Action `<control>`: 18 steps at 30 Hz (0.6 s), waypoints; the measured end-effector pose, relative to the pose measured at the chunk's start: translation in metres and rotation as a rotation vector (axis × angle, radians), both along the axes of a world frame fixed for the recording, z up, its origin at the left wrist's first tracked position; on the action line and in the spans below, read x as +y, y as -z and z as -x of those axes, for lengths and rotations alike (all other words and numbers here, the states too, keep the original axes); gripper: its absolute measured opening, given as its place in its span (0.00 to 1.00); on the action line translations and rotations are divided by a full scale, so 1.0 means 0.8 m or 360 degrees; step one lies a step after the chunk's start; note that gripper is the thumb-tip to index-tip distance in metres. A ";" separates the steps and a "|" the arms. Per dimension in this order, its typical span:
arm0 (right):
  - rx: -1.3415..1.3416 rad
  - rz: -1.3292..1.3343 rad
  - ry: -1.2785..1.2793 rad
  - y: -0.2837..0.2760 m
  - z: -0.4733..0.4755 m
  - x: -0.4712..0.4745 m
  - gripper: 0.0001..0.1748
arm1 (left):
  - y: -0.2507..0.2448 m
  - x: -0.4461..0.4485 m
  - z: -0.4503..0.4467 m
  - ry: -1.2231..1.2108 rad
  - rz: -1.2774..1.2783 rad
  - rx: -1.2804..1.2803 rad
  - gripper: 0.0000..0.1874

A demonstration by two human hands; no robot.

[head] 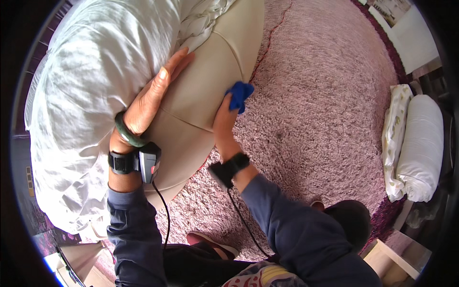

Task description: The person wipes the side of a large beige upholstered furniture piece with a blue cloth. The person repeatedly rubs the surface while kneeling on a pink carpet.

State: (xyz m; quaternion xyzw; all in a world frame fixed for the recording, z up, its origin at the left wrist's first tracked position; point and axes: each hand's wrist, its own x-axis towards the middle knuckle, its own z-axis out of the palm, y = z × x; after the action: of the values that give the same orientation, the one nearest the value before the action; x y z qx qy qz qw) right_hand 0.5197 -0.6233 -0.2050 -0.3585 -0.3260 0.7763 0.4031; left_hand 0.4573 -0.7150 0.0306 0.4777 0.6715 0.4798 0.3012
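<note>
My left hand lies along the edge of the white bedding, fingers extended and holding nothing that I can see; a green bangle and a strapped device are on its wrist. A blue cloth is bunched in my right hand, against the outer side of the cream upholstered bed frame, whose panels are divided by seams. Another strapped device is on my right wrist. Below the frame, a thin red cord runs along the carpet.
Pink shaggy carpet spreads to the right of the bed. A rolled white bedding item and a patterned folded fabric lie at the right. An open drawer is at the lower right. Black cables hang from both wrist devices.
</note>
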 end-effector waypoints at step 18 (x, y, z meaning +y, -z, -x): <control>0.0024 0.0779 -0.0116 0.045 -0.024 -0.081 0.42 | 0.003 -0.017 0.005 -0.0058 0.0089 0.0149 0.42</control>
State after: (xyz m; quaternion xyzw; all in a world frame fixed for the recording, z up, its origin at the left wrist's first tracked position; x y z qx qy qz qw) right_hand 0.5392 -0.6882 -0.2413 -0.4276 -0.1378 0.8489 0.2784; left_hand 0.4536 -0.7285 0.0283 0.4787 0.7066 0.4433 0.2739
